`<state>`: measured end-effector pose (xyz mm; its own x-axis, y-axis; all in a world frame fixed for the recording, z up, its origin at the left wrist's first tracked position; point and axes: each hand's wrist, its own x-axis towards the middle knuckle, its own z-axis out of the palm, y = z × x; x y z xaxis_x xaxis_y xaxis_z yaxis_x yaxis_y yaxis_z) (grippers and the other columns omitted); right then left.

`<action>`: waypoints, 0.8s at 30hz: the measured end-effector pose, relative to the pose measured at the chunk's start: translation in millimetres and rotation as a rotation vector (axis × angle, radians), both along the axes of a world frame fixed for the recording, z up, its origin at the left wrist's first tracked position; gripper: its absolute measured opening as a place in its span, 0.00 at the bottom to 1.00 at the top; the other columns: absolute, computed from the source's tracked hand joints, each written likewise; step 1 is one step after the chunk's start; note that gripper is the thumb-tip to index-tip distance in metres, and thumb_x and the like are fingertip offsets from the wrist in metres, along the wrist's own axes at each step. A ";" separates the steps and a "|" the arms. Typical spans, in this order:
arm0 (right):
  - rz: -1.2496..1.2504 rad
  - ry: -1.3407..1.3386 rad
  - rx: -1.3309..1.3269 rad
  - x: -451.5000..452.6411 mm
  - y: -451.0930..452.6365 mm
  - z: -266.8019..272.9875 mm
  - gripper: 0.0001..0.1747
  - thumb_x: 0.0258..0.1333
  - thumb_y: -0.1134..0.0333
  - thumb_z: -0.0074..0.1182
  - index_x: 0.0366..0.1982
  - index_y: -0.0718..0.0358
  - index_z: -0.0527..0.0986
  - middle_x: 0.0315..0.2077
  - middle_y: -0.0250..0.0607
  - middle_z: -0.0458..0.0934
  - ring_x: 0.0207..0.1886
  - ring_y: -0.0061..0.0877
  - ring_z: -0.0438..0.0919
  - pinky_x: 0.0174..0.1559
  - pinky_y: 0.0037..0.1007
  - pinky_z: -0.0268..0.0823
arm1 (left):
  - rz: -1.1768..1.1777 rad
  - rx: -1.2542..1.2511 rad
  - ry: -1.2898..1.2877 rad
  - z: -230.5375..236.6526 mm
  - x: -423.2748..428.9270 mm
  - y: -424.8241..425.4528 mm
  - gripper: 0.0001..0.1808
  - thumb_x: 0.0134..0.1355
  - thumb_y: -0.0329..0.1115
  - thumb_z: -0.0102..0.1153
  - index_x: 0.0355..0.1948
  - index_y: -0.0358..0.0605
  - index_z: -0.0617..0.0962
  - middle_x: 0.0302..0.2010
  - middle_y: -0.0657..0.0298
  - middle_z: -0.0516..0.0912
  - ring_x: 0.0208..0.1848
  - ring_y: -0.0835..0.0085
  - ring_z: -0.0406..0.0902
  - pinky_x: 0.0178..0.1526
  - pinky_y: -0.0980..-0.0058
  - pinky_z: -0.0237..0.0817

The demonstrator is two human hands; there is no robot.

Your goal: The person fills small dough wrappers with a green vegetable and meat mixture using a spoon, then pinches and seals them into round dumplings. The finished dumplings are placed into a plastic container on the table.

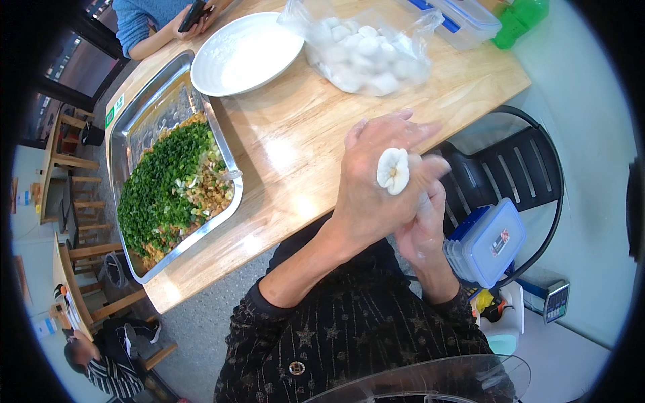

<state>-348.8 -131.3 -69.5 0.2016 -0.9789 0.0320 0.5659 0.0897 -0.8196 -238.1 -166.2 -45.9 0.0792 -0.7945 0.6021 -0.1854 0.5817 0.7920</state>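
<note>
My left hand (pixel 373 186) and my right hand (pixel 421 234) are together above the table's near edge, dusted with white powder. A small white dough piece (pixel 393 171), round with a puckered centre, shows at the top of the left hand's grip. Below and behind the left hand, the right hand presses against it; its fingers are partly hidden and blurred. To the left, a steel tray (pixel 233 171) holds chopped green onions (pixel 161 176) over a diced yellow-brown mixture (pixel 214 189). Beyond the hands lies a clear plastic bag (pixel 373 75) of white dough lumps.
A white plate (pixel 252 55) with powder overlaps the tray's far corner. At the wooden table's (pixel 282 161) far side, a person's hand (pixel 194 27) holds a phone. To my right are a black chair (pixel 509 176) bearing stacked plastic containers (pixel 496 247) and a scale (pixel 557 301).
</note>
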 end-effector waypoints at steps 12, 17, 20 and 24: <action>-0.257 0.681 -0.425 -19.6 -5.5 8.5 0.11 0.68 0.71 0.57 0.43 0.74 0.80 0.33 0.40 0.80 0.31 0.19 0.80 0.32 0.21 0.71 | -0.150 0.086 0.126 -10.1 15.3 2.1 0.09 0.68 0.31 0.65 0.33 0.36 0.86 0.30 0.56 0.86 0.34 0.70 0.84 0.40 0.72 0.75; -0.491 0.994 -0.938 -37.6 -13.9 56.6 0.10 0.48 0.80 0.66 0.35 0.67 0.82 0.35 0.40 0.79 0.36 0.31 0.77 0.37 0.28 0.70 | -0.040 0.133 -0.001 -3.1 18.0 6.8 0.12 0.61 0.25 0.68 0.23 0.37 0.78 0.23 0.61 0.80 0.22 0.71 0.76 0.25 0.74 0.63; -0.350 1.174 -1.140 -35.1 -15.3 80.4 0.15 0.40 0.81 0.67 0.35 0.65 0.81 0.40 0.42 0.79 0.39 0.35 0.77 0.41 0.31 0.69 | -0.061 0.104 -0.064 -4.7 17.2 7.3 0.10 0.58 0.25 0.70 0.24 0.38 0.79 0.25 0.61 0.80 0.22 0.68 0.76 0.25 0.72 0.63; -0.248 1.379 -1.212 -28.2 -25.7 93.8 0.15 0.39 0.80 0.66 0.34 0.64 0.80 0.41 0.43 0.78 0.42 0.37 0.77 0.46 0.34 0.67 | -0.021 0.067 -0.101 -8.1 16.8 7.1 0.07 0.53 0.24 0.70 0.26 0.39 0.80 0.24 0.60 0.79 0.22 0.63 0.76 0.24 0.68 0.64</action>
